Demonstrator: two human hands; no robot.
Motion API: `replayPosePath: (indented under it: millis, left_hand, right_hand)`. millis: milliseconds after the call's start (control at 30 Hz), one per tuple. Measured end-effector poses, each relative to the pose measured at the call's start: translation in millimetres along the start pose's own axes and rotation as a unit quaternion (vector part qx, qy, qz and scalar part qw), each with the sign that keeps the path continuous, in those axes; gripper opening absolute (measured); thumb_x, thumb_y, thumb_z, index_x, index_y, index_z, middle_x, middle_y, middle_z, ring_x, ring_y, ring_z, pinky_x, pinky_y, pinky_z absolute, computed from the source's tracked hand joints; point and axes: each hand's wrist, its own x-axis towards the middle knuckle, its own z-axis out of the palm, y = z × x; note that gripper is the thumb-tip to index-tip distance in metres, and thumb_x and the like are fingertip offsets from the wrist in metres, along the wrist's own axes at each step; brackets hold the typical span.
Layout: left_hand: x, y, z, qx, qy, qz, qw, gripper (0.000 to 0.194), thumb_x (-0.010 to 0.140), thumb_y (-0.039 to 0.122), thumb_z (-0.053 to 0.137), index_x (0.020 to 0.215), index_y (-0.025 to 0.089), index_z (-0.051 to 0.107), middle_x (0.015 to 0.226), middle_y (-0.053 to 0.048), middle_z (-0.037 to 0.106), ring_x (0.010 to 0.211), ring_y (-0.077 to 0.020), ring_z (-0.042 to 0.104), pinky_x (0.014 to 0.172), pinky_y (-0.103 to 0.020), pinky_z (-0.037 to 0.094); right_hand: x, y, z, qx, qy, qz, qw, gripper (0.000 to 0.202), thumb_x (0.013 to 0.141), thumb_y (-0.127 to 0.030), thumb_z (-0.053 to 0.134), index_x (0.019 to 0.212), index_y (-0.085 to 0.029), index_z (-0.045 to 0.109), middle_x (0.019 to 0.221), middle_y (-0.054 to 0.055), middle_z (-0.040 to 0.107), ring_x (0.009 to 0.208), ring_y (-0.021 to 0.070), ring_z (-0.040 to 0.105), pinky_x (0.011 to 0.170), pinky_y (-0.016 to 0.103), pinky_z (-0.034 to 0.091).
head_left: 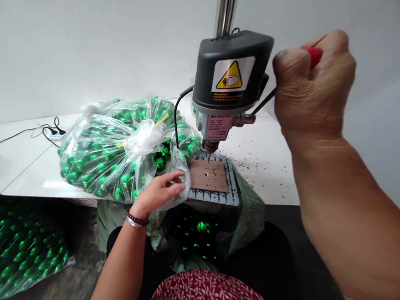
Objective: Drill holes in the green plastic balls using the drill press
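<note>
"In the head view, what is being done by the hands?"

"The handle (265, 101) is being gripped by the right hand (314, 88); the left hand (160, 193) is being held loosely spread, nothing seen in it, beside the bag's (130, 144) loose plastic."

"And where is the board (213, 181) being kept?"

"By the tabletop's (280, 180) front edge, beneath the bit (209, 157) of the drill (232, 78); the left hand is being held nearer, just left of it."

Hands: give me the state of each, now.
Left hand: open, at the clear plastic; contact cannot be told.
Right hand: closed, holding the drill lever.
</note>
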Motion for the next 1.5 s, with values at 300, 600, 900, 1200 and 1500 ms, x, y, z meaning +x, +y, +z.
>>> replayPosePath:
  millis: [300,600,900,1200,1500]
  left_hand:
    - [73.0,-2.3,-34.1,0.405,0.136,-0.102,0.899,0.038,0.081,0.016,0.05,0.114,0.011,0.068,0.118,-0.021,0.068,0.11,-0.0336,0.063,0.093,-0.04,0.047]
    - [61.1,-15.6,-31.9,0.227,0.181,-0.061,0.955,0.044,0.074,0.041,0.063,0.11,0.016,0.067,0.1,-0.01,0.072,0.091,-0.0266,0.066,0.079,-0.033,0.049]
    - [27.0,7.9,6.9,-0.466,-0.027,-0.016,0.884,0.057,0.072,0.04,0.073,0.122,0.021,0.053,0.084,-0.001,0.067,0.062,-0.0106,0.064,0.051,-0.018,0.043]
    - [42.6,10.8,38.8,-0.445,-0.03,-0.086,0.891,0.038,0.076,0.026,0.068,0.11,0.019,0.054,0.086,-0.001,0.066,0.068,-0.0132,0.068,0.051,-0.017,0.044]
    - [55.2,14.4,43.7,-0.384,0.011,-0.057,0.922,0.042,0.073,0.032,0.073,0.108,0.017,0.056,0.1,-0.006,0.062,0.086,-0.0148,0.064,0.073,-0.027,0.052]
  right_hand:
    - [0.2,-3.3,-0.4,-0.004,-0.01,0.026,1.0,0.023,0.087,-0.022,0.05,0.072,-0.019,0.034,0.066,-0.005,0.038,0.064,0.0047,0.032,0.067,0.024,0.029]
    - [-0.6,0.4,-1.8,-0.007,-0.016,0.017,1.0,0.02,0.088,-0.025,0.05,0.074,-0.018,0.037,0.066,-0.006,0.039,0.065,0.0042,0.034,0.069,0.024,0.03]
    - [0.2,-0.3,-1.0,0.008,-0.014,0.027,1.0,0.021,0.087,-0.025,0.053,0.074,-0.018,0.037,0.066,-0.006,0.039,0.066,0.0041,0.035,0.069,0.023,0.031]
    - [0.1,-2.7,-3.6,0.001,-0.037,0.035,0.999,0.023,0.089,-0.029,0.051,0.075,-0.018,0.036,0.068,-0.006,0.038,0.066,0.0035,0.034,0.07,0.022,0.031]
    - [0.8,-0.7,-2.4,0.015,-0.032,0.026,0.999,0.024,0.088,-0.028,0.052,0.073,-0.019,0.034,0.065,-0.006,0.04,0.064,0.0055,0.035,0.068,0.022,0.032]
